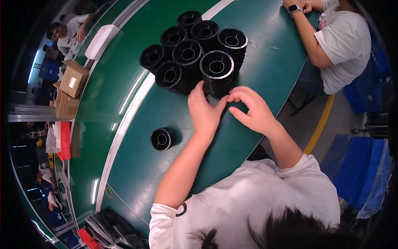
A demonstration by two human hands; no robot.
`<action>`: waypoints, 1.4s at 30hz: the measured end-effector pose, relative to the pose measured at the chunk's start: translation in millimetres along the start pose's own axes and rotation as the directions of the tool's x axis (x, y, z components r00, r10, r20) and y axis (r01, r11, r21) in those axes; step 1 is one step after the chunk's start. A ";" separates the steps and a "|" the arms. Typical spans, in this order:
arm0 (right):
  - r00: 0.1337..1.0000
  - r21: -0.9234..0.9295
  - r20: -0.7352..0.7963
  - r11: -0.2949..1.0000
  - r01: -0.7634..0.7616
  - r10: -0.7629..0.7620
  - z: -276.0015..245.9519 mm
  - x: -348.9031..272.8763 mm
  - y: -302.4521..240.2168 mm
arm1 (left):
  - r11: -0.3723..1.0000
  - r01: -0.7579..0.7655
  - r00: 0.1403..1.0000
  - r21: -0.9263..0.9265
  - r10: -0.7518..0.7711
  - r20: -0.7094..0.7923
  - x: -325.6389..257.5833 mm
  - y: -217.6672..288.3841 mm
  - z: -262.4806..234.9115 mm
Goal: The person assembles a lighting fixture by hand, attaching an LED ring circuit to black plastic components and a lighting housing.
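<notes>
Several stacks of black ring-shaped plastic parts (216,66) stand packed together on the green table. My left hand (203,108) is at the foot of the nearest stack, its fingers along the left side and its thumb stretched out in front. Finger and thumb are apart, with a gap before the stack. Just to the right, my right hand (253,108) has bent fingers and its thumb held away from them. Its fingertips are close to my left thumb, with nothing visible between them. A separate black ring part (161,139) lies left of my left forearm.
A pale metal strip (120,137) divides the table from a glossy green surface (99,108). Cardboard boxes (74,79) and a red bin (64,141) are at left. A co-worker's arm (309,39) rests at the far right edge. Blue crates (352,166) stand right.
</notes>
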State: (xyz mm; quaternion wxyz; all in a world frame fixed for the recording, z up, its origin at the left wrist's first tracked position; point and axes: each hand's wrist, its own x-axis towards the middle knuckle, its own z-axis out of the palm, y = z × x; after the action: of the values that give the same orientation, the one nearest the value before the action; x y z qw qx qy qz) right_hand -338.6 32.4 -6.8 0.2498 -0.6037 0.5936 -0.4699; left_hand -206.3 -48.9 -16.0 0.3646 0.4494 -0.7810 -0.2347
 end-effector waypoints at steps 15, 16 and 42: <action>0.998 -0.048 -0.058 0.998 -0.029 0.026 4.0 8.4 -4.1 | 0.989 0.120 0.992 -0.084 -0.117 0.037 2.9 -4.7 -0.6; 0.998 -0.047 -0.060 0.998 -0.031 0.028 4.0 8.2 -4.8 | 0.990 0.121 0.992 -0.074 -0.119 0.040 2.5 -3.7 -1.3; 0.921 0.519 -0.321 0.855 -0.022 0.219 -39.8 76.8 25.7 | 0.982 0.166 0.985 -0.093 -0.162 0.053 4.7 -2.0 -5.4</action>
State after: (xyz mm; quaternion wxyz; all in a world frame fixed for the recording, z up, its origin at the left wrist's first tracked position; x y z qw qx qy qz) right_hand -396.6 -34.9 9.2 0.3124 -0.3786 0.5232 -0.6967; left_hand -202.6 -54.2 -12.4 0.3475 0.4885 -0.7371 -0.3118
